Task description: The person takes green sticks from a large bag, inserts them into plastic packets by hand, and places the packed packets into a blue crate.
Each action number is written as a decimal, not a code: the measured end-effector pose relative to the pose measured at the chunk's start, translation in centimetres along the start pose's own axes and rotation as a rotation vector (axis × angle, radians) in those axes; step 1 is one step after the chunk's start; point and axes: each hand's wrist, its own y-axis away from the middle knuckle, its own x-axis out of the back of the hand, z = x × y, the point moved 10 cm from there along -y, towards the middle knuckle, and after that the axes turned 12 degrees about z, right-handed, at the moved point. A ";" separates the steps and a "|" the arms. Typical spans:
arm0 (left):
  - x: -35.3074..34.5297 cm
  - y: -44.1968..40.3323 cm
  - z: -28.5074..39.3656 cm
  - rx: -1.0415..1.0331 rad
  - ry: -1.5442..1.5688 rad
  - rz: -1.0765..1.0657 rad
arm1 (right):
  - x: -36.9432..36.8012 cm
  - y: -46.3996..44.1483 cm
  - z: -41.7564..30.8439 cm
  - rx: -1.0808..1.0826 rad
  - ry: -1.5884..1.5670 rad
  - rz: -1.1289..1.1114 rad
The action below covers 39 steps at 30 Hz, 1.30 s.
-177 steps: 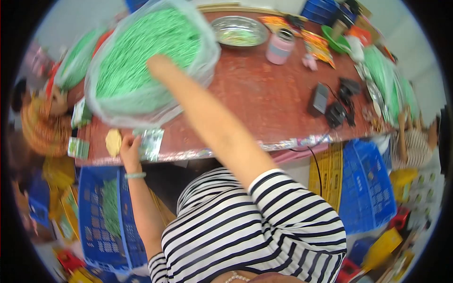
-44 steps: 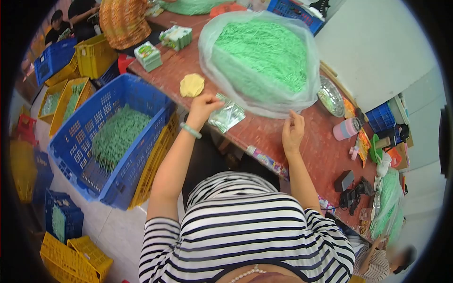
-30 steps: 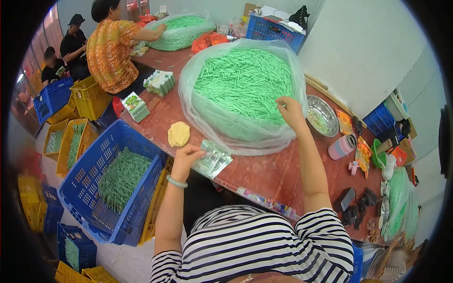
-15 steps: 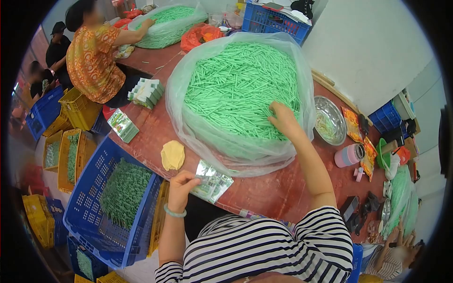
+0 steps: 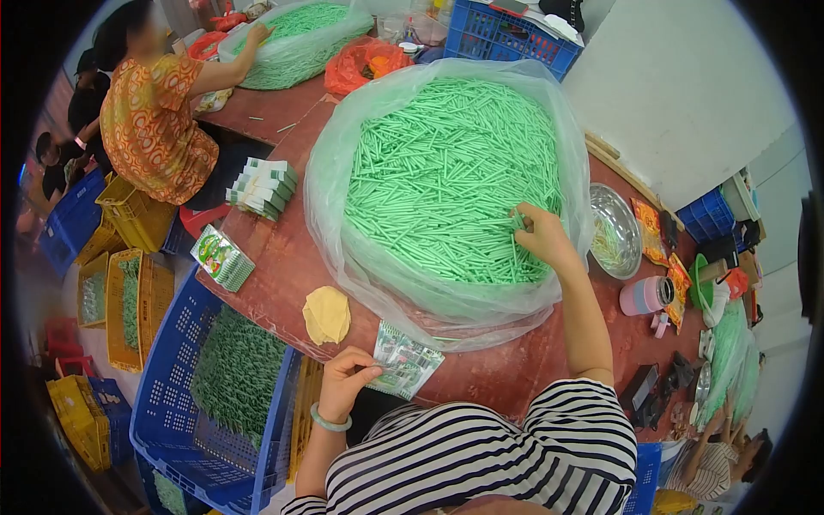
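My left hand (image 5: pixel 346 379) pinches the edge of a shiny printed packet (image 5: pixel 410 365) with green and white markings, at the table's front edge. A large clear plastic bag (image 5: pixel 330 189) full of thin green sticks (image 5: pixel 446 172) stands in front of me. Over the right side of the sticks, my right hand (image 5: pixel 545 240) has thumb and fingers closed on what looks like a green stick, partly hidden by the fingers. A folded yellow cloth (image 5: pixel 327 315) lies just beyond my left hand.
Stacked packets (image 5: pixel 221 257) and a bundled pile (image 5: pixel 263 187) lie on the left. Below stands a blue crate (image 5: pixel 154 403) with green contents. To the right are a metal bowl (image 5: pixel 631 232) and a pink cup (image 5: pixel 644 294). A co-worker (image 5: pixel 159 129) sits at another bag.
My right hand has drawn its fingers together over the sticks. My left hand still holds the packet. The whole view has shifted slightly.
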 end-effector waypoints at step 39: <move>-1.5 -0.4 -0.7 0.348 0.950 0.001 | -4.1 -6.8 -8.4 0.726 0.332 -0.029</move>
